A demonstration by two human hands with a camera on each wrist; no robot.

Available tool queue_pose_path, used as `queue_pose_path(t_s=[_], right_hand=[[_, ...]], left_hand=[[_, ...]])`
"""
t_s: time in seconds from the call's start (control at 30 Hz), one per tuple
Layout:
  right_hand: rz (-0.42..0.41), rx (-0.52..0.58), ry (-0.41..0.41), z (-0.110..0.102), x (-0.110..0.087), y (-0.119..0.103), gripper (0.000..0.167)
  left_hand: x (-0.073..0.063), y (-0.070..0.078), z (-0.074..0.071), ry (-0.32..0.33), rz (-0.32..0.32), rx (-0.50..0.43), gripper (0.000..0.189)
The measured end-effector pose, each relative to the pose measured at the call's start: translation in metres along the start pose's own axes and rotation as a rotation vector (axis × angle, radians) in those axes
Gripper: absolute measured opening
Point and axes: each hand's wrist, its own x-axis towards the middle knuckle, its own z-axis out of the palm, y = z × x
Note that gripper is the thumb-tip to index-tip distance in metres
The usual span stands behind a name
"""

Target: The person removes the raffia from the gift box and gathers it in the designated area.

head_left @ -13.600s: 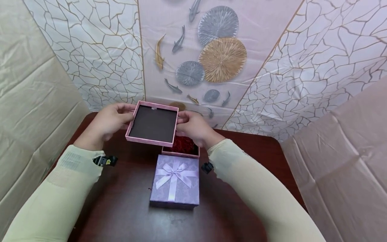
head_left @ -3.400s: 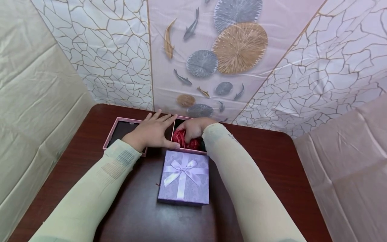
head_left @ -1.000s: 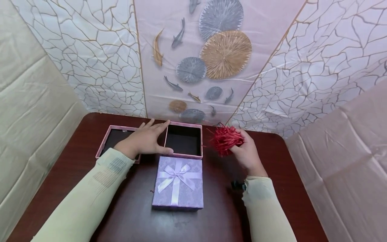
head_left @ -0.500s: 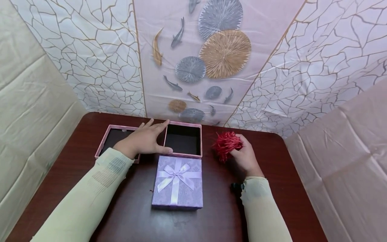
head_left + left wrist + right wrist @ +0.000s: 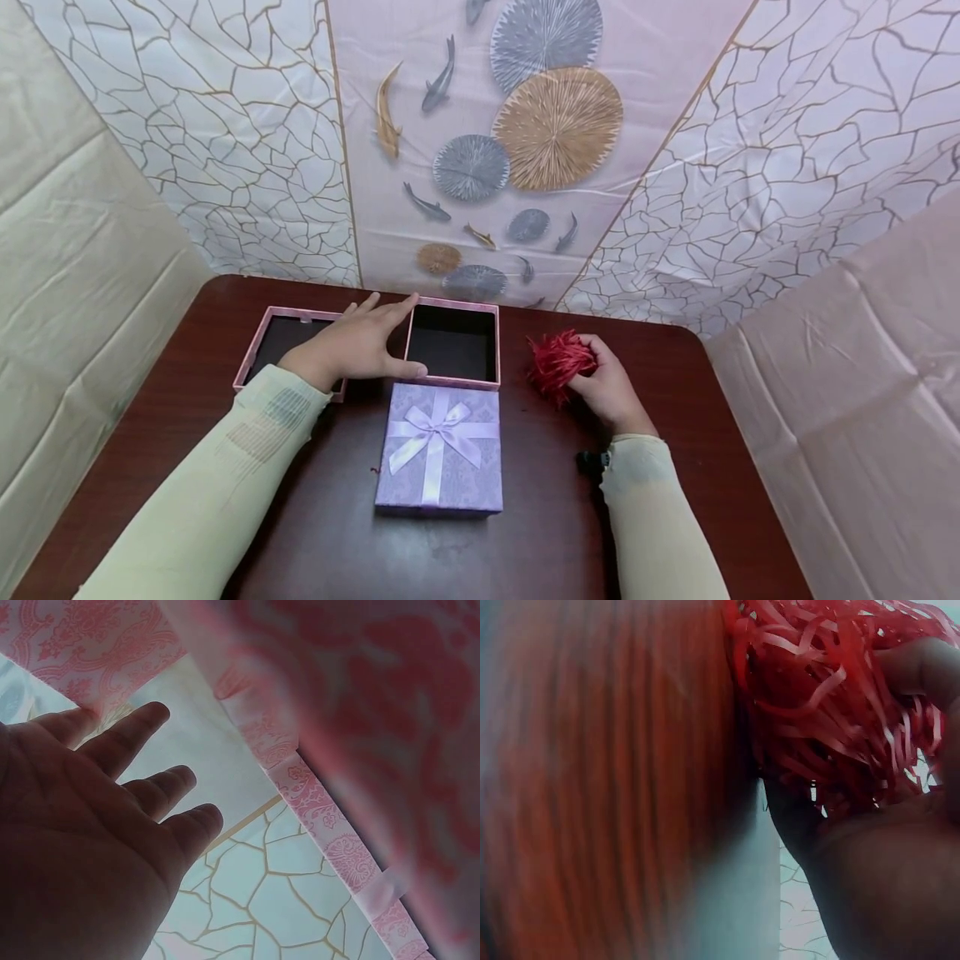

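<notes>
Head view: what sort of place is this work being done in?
Probably a makeshift, screened-off tabletop workspace: a dark red-brown table stands before a fish-patterned backdrop, with creased beige sheets closing in both sides.

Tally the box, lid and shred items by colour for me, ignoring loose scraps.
Purple: 1, the bow-topped box
Pink-rimmed: 2, the open box and shallow lid
Red: 1, the shred bundle in the right hand
Total: 4

Patterned cloth (image 5: 472,117) (printed with fish (image 5: 438,83)) hangs behind the brown table (image 5: 555,500).
</notes>
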Motion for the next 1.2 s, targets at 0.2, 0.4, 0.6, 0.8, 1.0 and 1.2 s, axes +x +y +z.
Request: queue_pose_path(t_s=[0.2, 0.4, 0.6, 0.8, 1.0, 1.2], right_hand=[[-0.026, -0.142, -0.052, -0.003, 0.000, -0.002, 0.058], [-0.037, -0.238, -0.112, -0.001, 0.001, -0.007, 0.064], [-0.075, -0.317, -0.136, -0.001, 0.001, -0.011, 0.074], [-0.044, -0.349, -0.138, -0.002, -0.002, -0.012, 0.082], [-0.011, -0.347, -0.113, -0.005, -0.005, -0.009, 0.084], [-0.022, -0.322, -0.063, -0.007, -0.007, -0.008, 0.086]], left_hand=[[0.001, 0.000, 0.000, -0.007, -0.001, -0.003, 0.134], [0.000, 0.001, 0.000, -0.011, -0.013, -0.020, 0.134], [0.000, 0.001, 0.000, -0.011, -0.013, -0.027, 0.133], [0.001, -0.001, 0.001, -0.015, -0.016, -0.025, 0.136], [0.001, 0.000, 0.000, -0.025, -0.019, -0.026, 0.136], [0.000, 0.002, -0.002, -0.029, -0.022, -0.028, 0.137]])
